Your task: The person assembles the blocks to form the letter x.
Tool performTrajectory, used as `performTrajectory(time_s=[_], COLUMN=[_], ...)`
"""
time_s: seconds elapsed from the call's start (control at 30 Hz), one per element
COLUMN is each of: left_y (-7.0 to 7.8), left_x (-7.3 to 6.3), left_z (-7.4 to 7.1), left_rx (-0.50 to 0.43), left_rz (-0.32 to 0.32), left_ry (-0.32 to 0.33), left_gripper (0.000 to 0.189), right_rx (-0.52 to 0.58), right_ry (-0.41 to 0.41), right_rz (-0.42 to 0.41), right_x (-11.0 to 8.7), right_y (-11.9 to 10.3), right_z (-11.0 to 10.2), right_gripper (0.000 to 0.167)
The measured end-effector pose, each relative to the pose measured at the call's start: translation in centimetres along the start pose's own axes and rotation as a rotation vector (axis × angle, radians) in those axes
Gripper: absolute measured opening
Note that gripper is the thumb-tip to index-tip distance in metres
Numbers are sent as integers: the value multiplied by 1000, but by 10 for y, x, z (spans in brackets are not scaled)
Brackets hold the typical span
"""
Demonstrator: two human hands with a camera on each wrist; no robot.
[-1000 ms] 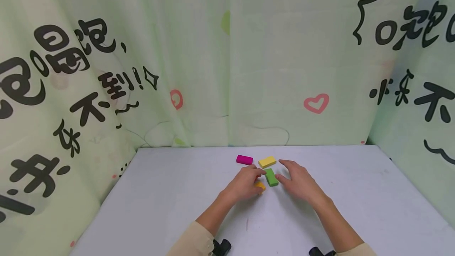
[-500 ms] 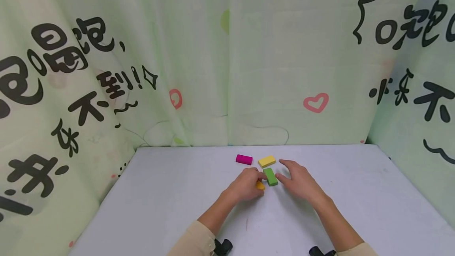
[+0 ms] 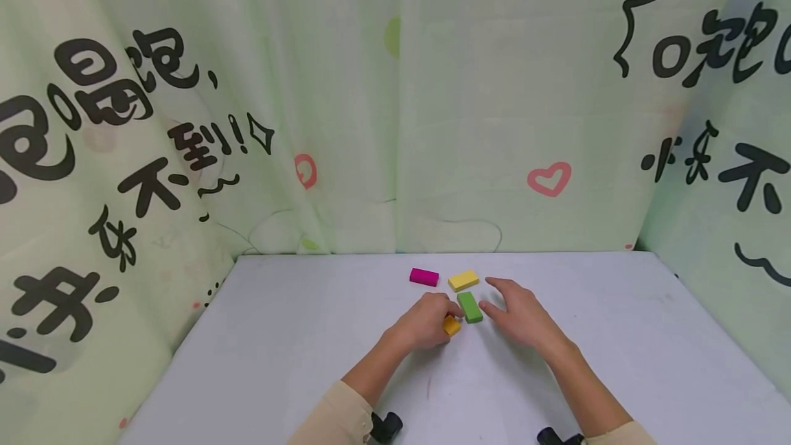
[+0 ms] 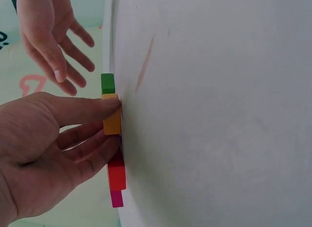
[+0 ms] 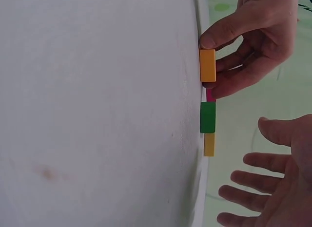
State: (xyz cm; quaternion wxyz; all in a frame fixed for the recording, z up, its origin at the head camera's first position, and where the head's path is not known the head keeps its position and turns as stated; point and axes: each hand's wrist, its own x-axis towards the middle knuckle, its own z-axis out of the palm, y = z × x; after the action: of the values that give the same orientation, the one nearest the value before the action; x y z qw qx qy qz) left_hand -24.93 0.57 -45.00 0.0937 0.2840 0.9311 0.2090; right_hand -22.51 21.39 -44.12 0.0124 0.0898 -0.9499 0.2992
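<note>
My left hand pinches an orange block on the white table, thumb at one end and fingertips at the other. A red block lies right by those fingers in the left wrist view; in the head view the hand hides it. The green block lies just right of the left fingertips. On its other side my right hand holds nothing, its fingers spread and relaxed, thumb close to the green block. Farther back are a yellow block and a magenta block.
The white table ends at a pale green curtain with printed writing and shapes, which also rises along the left and right sides. Dark wrist cameras sit at both cuffs.
The left hand has shifted slightly, its thumb now drawn in, and more of the orange block shows. The right hand and the other visible blocks have stayed nearly still.
</note>
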Motion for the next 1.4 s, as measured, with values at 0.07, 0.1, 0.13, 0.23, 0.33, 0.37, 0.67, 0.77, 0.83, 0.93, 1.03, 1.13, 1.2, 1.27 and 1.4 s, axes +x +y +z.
performTrajectory(time_s=[0.07, 0.1, 0.13, 0.23, 0.33, 0.37, 0.67, 0.77, 0.83, 0.93, 1.03, 1.13, 1.2, 1.27, 1.4], left_y=[0, 1, 1, 1, 3, 4, 6, 6, 5, 4, 3, 2, 2, 1, 1], left_x=[0, 0, 0, 0, 0, 0, 0, 0, 0, -1, -2, -4, -5, -6, -11], left_z=[-1, -1, -1, -1, 0, 0, 1, 1, 1, 0, -1, -2, -2, -1, -1], left_rx=[-3, -5, -10, -20, -26, -27, -9, -10, -9, -15, -14, -13, -11, -11, -15], left_rz=[-2, -4, -8, -16, -34, -42, -73, -73, -70, -67, -60, -57, -59, -60, -63], left_ry=[1, 0, -1, -4, -4, -4, 2, 1, 1, 1, 1, 2, 3, 6, 17], left_gripper=[38, 38, 38, 36, 33, 32, 26, 25, 25, 25, 25, 25, 25, 25, 26], right_rx=[-1, -2, -3, -11, -12, -13, -13, -13, -15, -9, -3, 1, 5, 5, 9], right_ry=[1, 1, 2, 5, 3, 2, -2, 2, 5, 3, -4, -14, -20, -28, -38], right_rz=[-6, -8, -8, -13, -11, -12, -9, -14, -21, -21, -11, 0, 9, 21, 43], right_x=[0, 0, 0, 1, 1, 2, 3, 3, 4, 5, 6, 8, 9, 10, 11], right_y=[0, 0, 0, 0, 1, 1, 1, 1, 0, -1, -2, -2, -2, -2, -1], right_z=[-1, -1, -1, -2, -1, -2, 1, 2, 1, 1, 1, 3, 3, 4, 5], right_gripper=[59, 59, 59, 60, 60, 60, 59, 59, 59, 58, 58, 58, 58, 58, 57])
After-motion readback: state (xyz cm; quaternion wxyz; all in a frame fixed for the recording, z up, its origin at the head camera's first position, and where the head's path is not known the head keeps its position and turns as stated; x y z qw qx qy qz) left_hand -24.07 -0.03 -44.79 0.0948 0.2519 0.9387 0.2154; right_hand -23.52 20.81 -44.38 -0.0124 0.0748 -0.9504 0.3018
